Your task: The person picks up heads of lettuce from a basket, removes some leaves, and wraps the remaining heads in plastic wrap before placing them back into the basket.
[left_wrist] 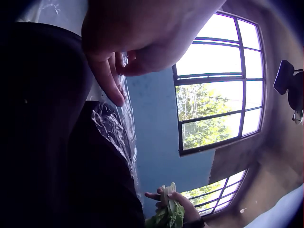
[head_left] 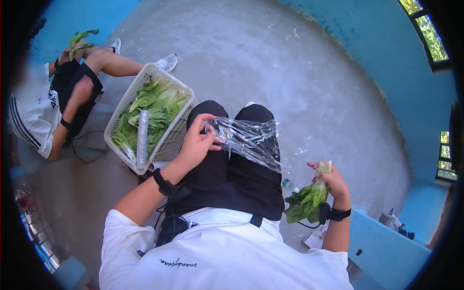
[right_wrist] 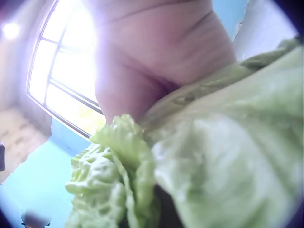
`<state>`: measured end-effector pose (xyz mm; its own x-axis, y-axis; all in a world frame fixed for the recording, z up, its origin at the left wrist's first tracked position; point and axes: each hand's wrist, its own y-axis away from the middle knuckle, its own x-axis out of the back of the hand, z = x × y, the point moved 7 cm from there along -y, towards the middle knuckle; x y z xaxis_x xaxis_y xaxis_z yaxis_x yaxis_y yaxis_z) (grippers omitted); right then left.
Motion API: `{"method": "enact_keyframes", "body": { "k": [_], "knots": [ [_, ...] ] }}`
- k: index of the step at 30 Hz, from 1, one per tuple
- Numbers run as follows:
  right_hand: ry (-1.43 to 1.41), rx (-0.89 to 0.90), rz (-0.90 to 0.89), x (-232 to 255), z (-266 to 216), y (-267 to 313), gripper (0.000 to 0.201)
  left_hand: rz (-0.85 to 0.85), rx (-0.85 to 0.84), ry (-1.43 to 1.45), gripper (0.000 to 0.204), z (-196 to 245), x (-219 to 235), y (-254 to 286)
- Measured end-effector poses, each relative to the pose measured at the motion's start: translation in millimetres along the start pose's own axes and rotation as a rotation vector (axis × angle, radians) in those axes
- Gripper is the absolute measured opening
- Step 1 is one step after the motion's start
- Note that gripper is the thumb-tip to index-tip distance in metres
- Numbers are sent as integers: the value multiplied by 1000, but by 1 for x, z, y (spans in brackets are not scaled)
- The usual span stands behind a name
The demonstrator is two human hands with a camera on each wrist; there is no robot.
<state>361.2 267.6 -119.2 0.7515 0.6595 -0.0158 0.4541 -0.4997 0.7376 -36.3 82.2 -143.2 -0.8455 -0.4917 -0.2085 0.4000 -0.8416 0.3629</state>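
Note:
Over the lap, the left hand [head_left: 195, 145] pinches one end of a clear plastic film bag [head_left: 251, 140], thumb against fingers. The film is crinkled and stretches across both thighs toward the right. Off the right knee, the right hand [head_left: 331, 181] grips a head of leafy lettuce [head_left: 309, 198] by its pale stem end, leaves hanging down toward the wrist. In the right wrist view the lettuce leaves [right_wrist: 228, 156] fill much of the picture and hide the fingertips. The left wrist view shows the left hand [left_wrist: 137, 42] with the film [left_wrist: 118, 128] trailing below its fingers.
Left of the legs stands a white plastic crate [head_left: 170, 121] of leafy greens, a roll of clear film [head_left: 142, 140] lying on top. Another person [head_left: 48, 106] sits beyond it, holding a green leafy stalk [head_left: 79, 43]. A small bottle [head_left: 287, 183] is by the right thigh.

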Motion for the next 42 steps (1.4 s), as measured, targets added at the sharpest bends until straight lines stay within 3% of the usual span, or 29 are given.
{"method": "enact_keyframes", "body": {
  "k": [1, 5, 9, 14, 18, 22, 25, 28, 34, 38, 42],
  "knots": [
    [-35, 5, 8, 6, -1, 2, 28, 11, 57, 33, 39, 0, 0, 5],
    [-103, 78, -53, -8, -35, 3, 33, -13, 22, -88, 39, -2, 5, 17],
    [-32, 77, -259, -77, -84, -20, 31, -28, 7, -123, 39, 0, 2, 19],
    [174, -41, -350, -146, -83, -90, 26, -76, 36, -188, 35, 12, -10, 27],
    [300, 17, -236, -152, -72, -122, 25, -146, 22, -165, 35, 13, -11, 40],
    [375, 43, -174, -151, -72, -122, 24, -180, -117, -2, 33, 22, -9, 51],
    [364, 60, -156, -149, -73, -121, 23, -254, -103, -27, 35, 35, -20, 57],
    [357, 83, -150, -149, -74, -118, 23, -285, -100, 171, 35, 45, -38, 51],
    [443, 160, -75, -144, -73, -119, 25, -380, 22, 50, 33, 66, -76, 54],
    [524, 235, 27, -146, -85, -109, 28, -456, -146, -176, 29, 89, -108, 55],
    [553, 293, 54, -140, -73, -122, 29, -412, -343, -266, 26, 92, -150, 41]
  ]
}}
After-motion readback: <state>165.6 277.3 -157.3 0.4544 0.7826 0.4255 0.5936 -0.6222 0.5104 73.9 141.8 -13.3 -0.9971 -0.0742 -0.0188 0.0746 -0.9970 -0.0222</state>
